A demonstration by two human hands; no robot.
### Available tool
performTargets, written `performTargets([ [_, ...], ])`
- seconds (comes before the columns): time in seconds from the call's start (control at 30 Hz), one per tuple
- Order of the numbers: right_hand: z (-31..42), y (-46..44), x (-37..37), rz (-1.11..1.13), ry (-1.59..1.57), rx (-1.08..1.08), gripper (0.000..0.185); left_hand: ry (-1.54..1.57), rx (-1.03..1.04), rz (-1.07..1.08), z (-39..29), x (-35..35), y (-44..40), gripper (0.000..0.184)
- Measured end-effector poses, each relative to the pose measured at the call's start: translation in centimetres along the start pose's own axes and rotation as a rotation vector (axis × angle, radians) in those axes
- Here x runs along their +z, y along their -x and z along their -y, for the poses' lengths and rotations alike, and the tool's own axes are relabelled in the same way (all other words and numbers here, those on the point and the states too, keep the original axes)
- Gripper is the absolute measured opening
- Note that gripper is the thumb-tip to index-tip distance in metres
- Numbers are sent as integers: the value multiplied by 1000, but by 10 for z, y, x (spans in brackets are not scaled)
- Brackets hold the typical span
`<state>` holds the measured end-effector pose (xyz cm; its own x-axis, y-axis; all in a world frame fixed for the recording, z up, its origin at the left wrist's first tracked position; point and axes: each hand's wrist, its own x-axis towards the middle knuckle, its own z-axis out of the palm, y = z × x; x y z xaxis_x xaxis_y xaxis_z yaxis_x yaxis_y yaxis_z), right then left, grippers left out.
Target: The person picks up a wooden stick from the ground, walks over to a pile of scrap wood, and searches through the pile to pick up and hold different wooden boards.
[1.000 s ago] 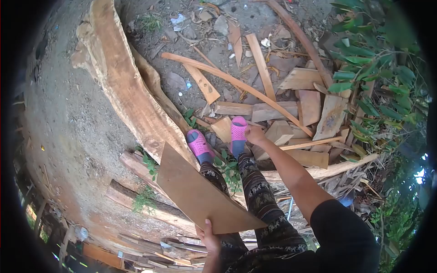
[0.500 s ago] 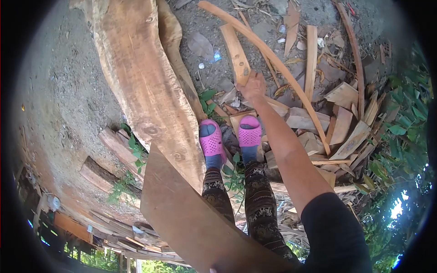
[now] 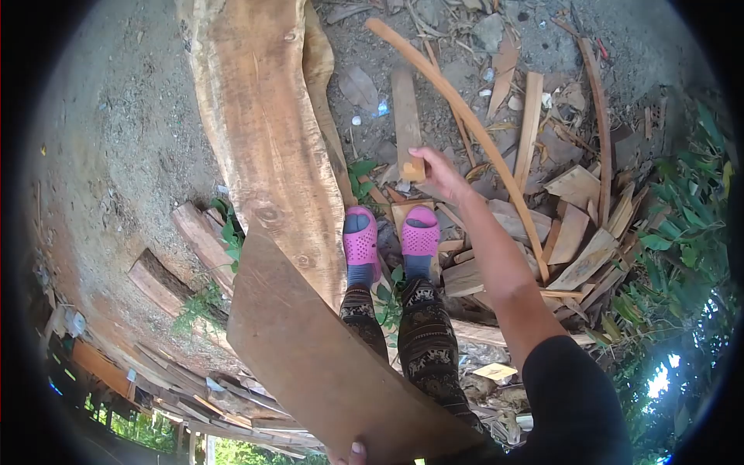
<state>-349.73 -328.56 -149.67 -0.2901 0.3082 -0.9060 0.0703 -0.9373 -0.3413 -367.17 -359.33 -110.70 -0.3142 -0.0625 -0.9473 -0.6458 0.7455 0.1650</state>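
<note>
At the bottom edge, my left hand is closed on a wide brown wooden board, its thumb lying on the face. The board slants up across my left leg, its far end over the large slab. My right hand grips the near end of a short wooden piece at its right edge, with the thumb on top and the other fingers mostly hidden. This piece has a grey-brown face with a pale patch at its near end.
A long live-edge slab lies left of my pink shoes. A long curved strip runs to the right of my hand, beside a heap of wood offcuts. Leafy plants border the right side.
The short piece has been turned: its pale face showed before, a darker face now. My right hand has moved slightly nearer my feet. The left thumb shows more on the board.
</note>
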Motion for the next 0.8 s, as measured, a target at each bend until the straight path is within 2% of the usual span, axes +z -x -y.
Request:
performTargets([
  [0.03, 2, 21, -1, 113, -194, 61, 61, 0, 6, 17, -3, 2, 9, 55],
  [0.13, 13, 99, 9, 153, -339, 97, 68, 0, 23, 62, -15, 10, 43, 57],
  [0.17, 19, 128, 14, 217, -530, 153, 73, 9, 31, 67, -22, 18, 47, 57],
  [0.2, 22, 155, 18, 283, -719, 211, 77, 72, 144, 68, -33, 30, 45, 48],
  [0.23, 21, 177, 20, 287, -709, 204, 77, 135, 254, 70, -38, 36, 47, 38],
  [0.3, 18, 221, 27, 916, -939, 161, 87, 98, 290, 77, -18, 25, 41, 36],
  [0.33, 20, 245, 31, 920, -923, 156, 87, 54, 324, 79, -10, 22, 41, 34],
  [0.4, 30, 290, 39, 1075, -953, 67, 83, 91, 348, 79, -24, 36, 50, 33],
  [0.53, 51, 373, 54, 1054, -985, 46, 69, 96, 424, 110, -36, 46, 59, 35],
  [0.67, 82, 446, 67, 1124, -1002, -17, 69, 171, 460, 189, -48, 55, 54, 37],
  [0.73, 102, 491, 65, 815, -907, -93, 68, 270, 428, 232, -54, 58, 48, 36],
  [0.77, 102, 507, 57, 805, -923, -127, 68, 242, 433, 257, -57, 59, 49, 36],
  [0.8, 99, 519, 50, 576, -726, -89, 71, 222, 410, 270, -61, 57, 50, 36],
])
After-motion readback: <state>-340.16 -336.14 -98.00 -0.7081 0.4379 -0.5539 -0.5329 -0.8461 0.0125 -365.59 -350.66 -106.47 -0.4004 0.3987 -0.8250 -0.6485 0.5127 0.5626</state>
